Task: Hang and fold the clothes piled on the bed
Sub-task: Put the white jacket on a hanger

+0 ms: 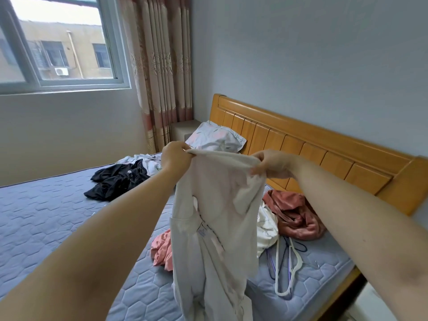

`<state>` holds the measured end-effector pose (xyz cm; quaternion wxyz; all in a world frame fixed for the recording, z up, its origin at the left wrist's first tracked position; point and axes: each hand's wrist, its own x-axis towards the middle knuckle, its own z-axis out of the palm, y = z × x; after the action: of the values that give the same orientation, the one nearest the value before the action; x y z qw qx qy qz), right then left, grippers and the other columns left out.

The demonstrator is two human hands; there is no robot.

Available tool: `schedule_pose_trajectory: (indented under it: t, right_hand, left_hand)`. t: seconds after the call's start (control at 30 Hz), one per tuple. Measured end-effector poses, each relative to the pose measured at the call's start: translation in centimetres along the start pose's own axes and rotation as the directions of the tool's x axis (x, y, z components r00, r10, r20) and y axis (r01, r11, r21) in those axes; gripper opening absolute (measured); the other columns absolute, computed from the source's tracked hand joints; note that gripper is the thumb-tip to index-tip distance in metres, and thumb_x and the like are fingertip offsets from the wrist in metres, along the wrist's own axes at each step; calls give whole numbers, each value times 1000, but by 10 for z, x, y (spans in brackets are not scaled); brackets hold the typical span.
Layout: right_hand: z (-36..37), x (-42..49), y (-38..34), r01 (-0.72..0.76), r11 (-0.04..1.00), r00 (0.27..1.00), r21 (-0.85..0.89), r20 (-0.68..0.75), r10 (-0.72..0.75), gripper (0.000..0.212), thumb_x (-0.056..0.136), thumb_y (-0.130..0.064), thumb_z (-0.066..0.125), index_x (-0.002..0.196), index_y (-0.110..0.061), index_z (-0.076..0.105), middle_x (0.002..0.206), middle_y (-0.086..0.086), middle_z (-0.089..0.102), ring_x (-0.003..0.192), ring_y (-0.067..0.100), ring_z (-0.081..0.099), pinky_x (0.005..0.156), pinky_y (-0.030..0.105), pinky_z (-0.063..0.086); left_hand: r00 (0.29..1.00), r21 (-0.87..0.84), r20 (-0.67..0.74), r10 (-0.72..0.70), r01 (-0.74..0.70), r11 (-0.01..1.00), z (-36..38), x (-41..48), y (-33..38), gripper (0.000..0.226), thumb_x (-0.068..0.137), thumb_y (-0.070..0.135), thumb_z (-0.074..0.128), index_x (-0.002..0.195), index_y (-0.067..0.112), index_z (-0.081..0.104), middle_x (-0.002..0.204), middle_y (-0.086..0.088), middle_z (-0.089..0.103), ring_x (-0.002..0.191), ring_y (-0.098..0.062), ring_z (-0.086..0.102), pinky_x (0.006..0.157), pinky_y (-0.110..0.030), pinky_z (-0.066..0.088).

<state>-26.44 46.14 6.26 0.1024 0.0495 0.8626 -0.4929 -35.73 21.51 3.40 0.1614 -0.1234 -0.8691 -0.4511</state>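
left hand (176, 158) and right hand (269, 163) pinching white garment (215, 218) top edge | hanging limp, light, soft | gripping at shoulders likely suiting hangers (288, 267) near bed (46, 216) edge

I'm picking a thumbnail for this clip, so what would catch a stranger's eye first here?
First, the white garment held up in mid-frame, its top edge pinched by the left hand and the right hand so that it hangs over the blue mattress. Next, the black clothes heaped on the far left of the bed, and the rust-pink garment by the wooden headboard, with hangers lying beside it.
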Motion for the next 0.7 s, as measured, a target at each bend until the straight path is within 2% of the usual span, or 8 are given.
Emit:
schedule_pose_trajectory:
  t: [0.07, 0.13, 0.2, 0.27, 0.37, 0.5, 0.6, 0.7]
  right_hand:
    - [5, 7, -7, 80, 953, 753, -291, -609, -249, 17, 78, 4, 59, 69, -9, 54, 69, 5, 51, 70, 22, 50, 56, 26, 38]
    - [9, 7, -16, 145, 921, 415, -362, -823, -389, 14, 79, -1, 50, 70, -12, 47, 64, 0, 45, 60, 17, 39, 52, 28, 29]
    - [7, 10, -12, -67, 954, 622, -294, -759, -190, 4, 84, -11, 51, 80, -10, 52, 78, 5, 58, 67, 21, 50, 57, 30, 39]
    - [10, 5, 1, -429, 827, 869, -363, -416, 269, 12, 87, -14, 59, 93, -4, 58, 96, 14, 64, 83, 29, 63, 71, 41, 55]
    - [7, 1, 3, -339, 925, 931, -173, -205, 303, 23, 84, -14, 68, 103, -2, 61, 97, 15, 65, 87, 26, 66, 65, 36, 56]
    - [5, 19, 8, 115, 931, 860, 345, -505, 81, 21, 84, -25, 70, 93, -6, 65, 90, 7, 66, 85, 20, 62, 65, 26, 51]
    - [36, 40, 53, -218, 905, 916, 366, -244, 319, 35, 84, -31, 71, 108, -8, 61, 109, 9, 66, 101, 25, 64, 90, 40, 53]
    - [80, 67, 99, -307, 936, 874, 172, -339, 349, 47, 88, -22, 65, 126, 3, 52, 119, 13, 58, 111, 29, 58, 89, 35, 49]
  left_hand:
    - [995, -35, -85, 43, -46, 998, 2, -5, 5, 10, 82, 6, 57, 82, 9, 67, 87, -6, 60, 81, -23, 52, 66, -28, 34]
    - [993, -53, -115, -6, 0, 999, 7, -6, 7, 12, 86, 8, 49, 86, 7, 61, 88, -8, 57, 80, -27, 51, 66, -30, 35]
    - [979, 5, 35, -201, 200, 980, 11, -6, -6, 25, 95, 19, 42, 102, 6, 62, 105, -14, 62, 97, -32, 56, 78, -35, 41]
    - [903, 67, 214, -371, 366, 928, 16, -11, -27, 32, 99, 26, 42, 106, 0, 60, 122, -20, 60, 113, -35, 55, 88, -37, 43]
    - [810, 11, 344, -475, 503, 864, 19, -24, -33, 30, 99, 29, 47, 106, 0, 52, 119, -18, 60, 107, -32, 59, 79, -34, 46]
    - [754, -302, 496, -430, 615, 729, 20, -22, -52, 39, 86, 48, 64, 102, 12, 65, 108, -12, 68, 93, -25, 64, 82, -35, 49]
    - [585, 157, 631, -509, 546, 823, 43, -48, -92, 49, 85, 46, 66, 119, 11, 57, 117, -9, 61, 108, -27, 59, 93, -38, 46]
    - [592, 257, 547, -592, 554, 792, 77, -76, -133, 40, 93, 33, 56, 123, 6, 49, 116, -10, 55, 109, -30, 55, 82, -32, 44]
